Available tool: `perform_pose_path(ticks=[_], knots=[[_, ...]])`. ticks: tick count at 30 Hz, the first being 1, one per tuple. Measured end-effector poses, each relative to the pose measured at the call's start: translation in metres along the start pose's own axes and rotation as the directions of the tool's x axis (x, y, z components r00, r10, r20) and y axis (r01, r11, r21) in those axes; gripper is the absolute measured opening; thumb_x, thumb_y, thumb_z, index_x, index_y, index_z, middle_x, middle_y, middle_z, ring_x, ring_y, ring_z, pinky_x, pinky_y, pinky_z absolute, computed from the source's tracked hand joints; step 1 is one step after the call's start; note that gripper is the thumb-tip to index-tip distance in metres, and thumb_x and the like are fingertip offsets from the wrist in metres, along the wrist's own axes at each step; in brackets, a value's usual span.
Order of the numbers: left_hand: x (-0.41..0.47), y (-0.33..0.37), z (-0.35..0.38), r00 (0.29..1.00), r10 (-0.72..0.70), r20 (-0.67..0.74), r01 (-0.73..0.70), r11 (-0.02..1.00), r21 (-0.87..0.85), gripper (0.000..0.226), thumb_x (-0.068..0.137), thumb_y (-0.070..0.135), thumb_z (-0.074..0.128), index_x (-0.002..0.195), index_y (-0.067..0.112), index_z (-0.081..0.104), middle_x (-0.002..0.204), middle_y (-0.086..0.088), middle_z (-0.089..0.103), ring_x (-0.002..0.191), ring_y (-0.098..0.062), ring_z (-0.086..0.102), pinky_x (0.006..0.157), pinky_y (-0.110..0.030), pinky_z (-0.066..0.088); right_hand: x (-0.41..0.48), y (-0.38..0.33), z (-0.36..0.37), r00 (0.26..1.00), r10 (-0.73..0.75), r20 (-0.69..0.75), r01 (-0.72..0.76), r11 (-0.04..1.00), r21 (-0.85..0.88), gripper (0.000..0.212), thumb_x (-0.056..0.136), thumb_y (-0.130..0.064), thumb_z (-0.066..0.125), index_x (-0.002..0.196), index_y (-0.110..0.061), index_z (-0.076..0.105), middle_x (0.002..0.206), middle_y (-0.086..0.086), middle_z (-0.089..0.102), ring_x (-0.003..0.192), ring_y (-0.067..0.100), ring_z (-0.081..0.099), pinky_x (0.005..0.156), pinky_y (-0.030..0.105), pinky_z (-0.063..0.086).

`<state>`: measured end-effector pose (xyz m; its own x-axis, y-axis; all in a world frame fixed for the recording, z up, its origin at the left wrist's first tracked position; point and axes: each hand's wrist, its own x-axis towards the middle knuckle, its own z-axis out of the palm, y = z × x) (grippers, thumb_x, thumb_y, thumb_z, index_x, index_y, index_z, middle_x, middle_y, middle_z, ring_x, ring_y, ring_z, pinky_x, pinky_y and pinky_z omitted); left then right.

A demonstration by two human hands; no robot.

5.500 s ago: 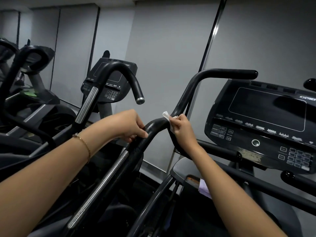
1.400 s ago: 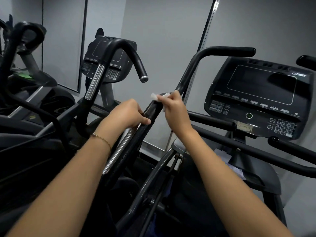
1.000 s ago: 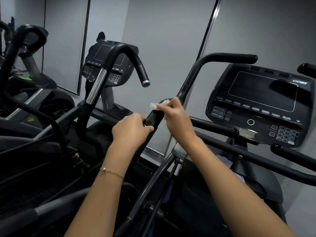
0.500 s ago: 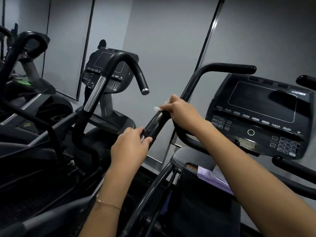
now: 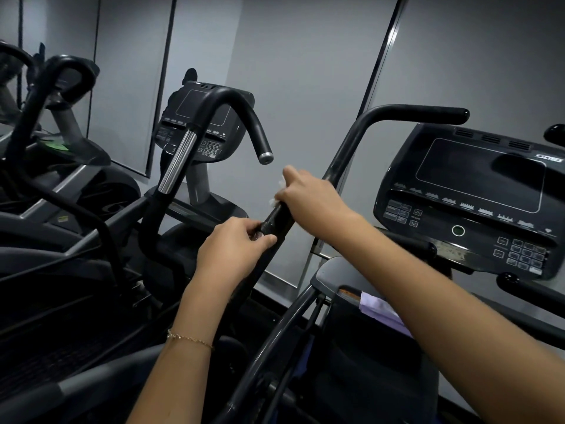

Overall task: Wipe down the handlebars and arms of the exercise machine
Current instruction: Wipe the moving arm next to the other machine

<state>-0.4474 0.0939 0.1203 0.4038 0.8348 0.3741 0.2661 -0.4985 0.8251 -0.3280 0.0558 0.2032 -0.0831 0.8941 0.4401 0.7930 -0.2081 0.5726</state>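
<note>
Left hand (image 5: 235, 246): fingers and thumb curled round the handlebar arm (image 5: 412, 111), just below the right hand (image 5: 308, 200).
Right hand: grips the same tube through a white wipe (image 5: 279, 185).
Handlebar arm: matte black tube, slanting up past both hands, bending level above them.
Wipe: crumpled, mostly hidden under the right hand.
Console (image 5: 477, 191): glossy black, right of the right hand; blurred logo, seemingly "CYBEX".

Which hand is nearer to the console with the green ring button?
Right. The right hand grips the handlebar with a wipe, just left of the console; the left hand holds the same bar lower, farther left.
</note>
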Motion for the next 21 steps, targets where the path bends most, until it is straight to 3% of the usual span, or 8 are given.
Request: perform_pose_path(ticks=[4,9,13,16,19,21], knots=[[0.004,-0.003,0.001,0.999,0.021,0.034,-0.022,0.999,0.036,0.018,0.084,0.036,0.063,0.099,0.028,0.07,0.083,0.004,0.07,0.085,-0.017,0.065,0.072,-0.033,0.051,-0.029,-0.018,0.004,0.993,-0.102,-0.06,0.109,0.986,0.125,0.032,0.096,-0.018,0.04,0.123,-0.016,0.056,0.117,0.007,0.038,0.109,0.023,0.042,0.063,0.032,0.034],[-0.003,0.001,-0.002,0.999,0.033,0.008,-0.033,0.999,0.013,0.024,0.085,0.037,0.063,0.107,0.029,0.069,0.091,0.005,0.07,0.093,-0.017,0.063,0.077,-0.033,0.05,-0.025,0.001,0.008,0.991,0.067,-0.113,-0.04,0.972,0.23,0.035,0.095,-0.016,0.043,0.129,-0.021,0.054,0.114,0.011,0.042,0.107,0.027,0.045,0.068,0.035,0.041],[-0.006,0.005,-0.003,0.999,0.036,0.018,-0.037,0.997,0.071,0.021,0.088,0.036,0.059,0.104,0.027,0.068,0.088,0.004,0.068,0.087,-0.018,0.061,0.059,-0.027,0.039,-0.046,-0.023,0.027,0.97,0.027,-0.241,0.05,0.95,0.307,0.034,0.085,-0.004,0.055,0.117,-0.012,0.062,0.101,0.015,0.052,0.089,0.03,0.053,0.051,0.035,0.049],[-0.006,0.006,-0.004,0.999,0.038,0.027,-0.04,0.997,0.072,0.024,0.089,0.036,0.059,0.108,0.025,0.067,0.092,0.003,0.068,0.09,-0.018,0.061,0.065,-0.027,0.042,-0.053,-0.02,0.037,0.934,0.089,-0.345,0.059,0.916,0.398,0.035,0.083,-0.007,0.057,0.115,-0.019,0.066,0.091,0.009,0.054,0.085,0.024,0.058,0.049,0.026,0.044],[-0.007,0.007,-0.004,0.999,0.034,0.031,-0.036,0.997,0.069,0.023,0.089,0.035,0.059,0.108,0.025,0.067,0.093,0.002,0.069,0.092,-0.018,0.062,0.072,-0.03,0.046,-0.047,-0.019,0.039,0.906,0.252,-0.341,-0.042,0.853,0.52,0.035,0.087,-0.013,0.048,0.117,-0.018,0.065,0.095,0.01,0.053,0.087,0.026,0.058,0.057,0.036,0.052],[-0.007,0.007,-0.003,0.999,0.043,0.025,-0.045,0.996,0.076,0.024,0.089,0.035,0.059,0.109,0.024,0.067,0.093,0.002,0.069,0.092,-0.018,0.062,0.072,-0.029,0.046,-0.052,-0.031,0.041,0.906,0.271,-0.326,-0.054,0.837,0.545,0.041,0.088,-0.024,0.039,0.121,-0.017,0.061,0.1,0.01,0.052,0.094,0.025,0.057,0.063,0.036,0.053]])
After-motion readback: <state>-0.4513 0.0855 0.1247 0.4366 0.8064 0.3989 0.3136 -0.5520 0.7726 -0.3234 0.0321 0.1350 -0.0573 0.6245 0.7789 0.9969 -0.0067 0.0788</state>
